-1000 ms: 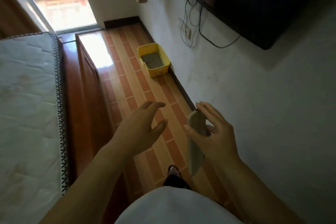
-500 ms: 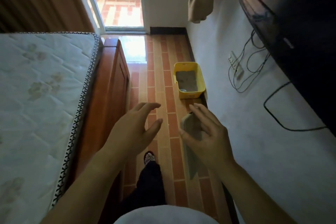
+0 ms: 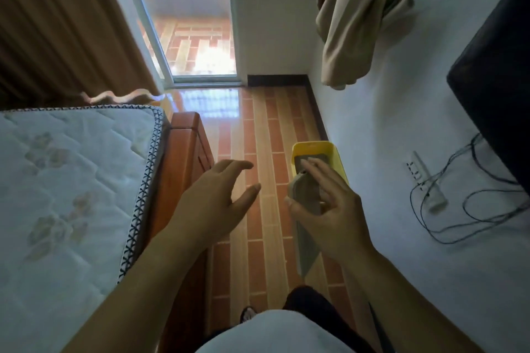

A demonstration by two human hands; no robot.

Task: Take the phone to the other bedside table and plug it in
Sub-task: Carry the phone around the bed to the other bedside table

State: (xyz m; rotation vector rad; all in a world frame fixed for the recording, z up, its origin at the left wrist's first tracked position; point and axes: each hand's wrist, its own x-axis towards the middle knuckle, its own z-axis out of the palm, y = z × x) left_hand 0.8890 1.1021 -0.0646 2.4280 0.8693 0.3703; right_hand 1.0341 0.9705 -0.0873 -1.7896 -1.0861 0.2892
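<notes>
My right hand [image 3: 329, 209] holds the phone [image 3: 305, 195], a pale grey slab seen from its back and edge, upright in front of me over the brick-patterned floor. Thumb and fingers wrap its sides. My left hand [image 3: 213, 203] floats beside it to the left with the fingers spread and nothing in it. No bedside table or charger plug for the phone is in view.
A bare mattress [image 3: 63, 195] on a wooden bed frame [image 3: 186, 169] fills the left. A yellow bin [image 3: 318, 149] stands on the floor by the right wall. A power strip [image 3: 424, 180] with cables and a dark TV [image 3: 499, 89] hang on that wall. A glass door [image 3: 189, 23] lies ahead.
The view has swung up and forward along the aisle; the glass door and curtain have come into sight. Both hands keep their pose, with the phone still in the right.
</notes>
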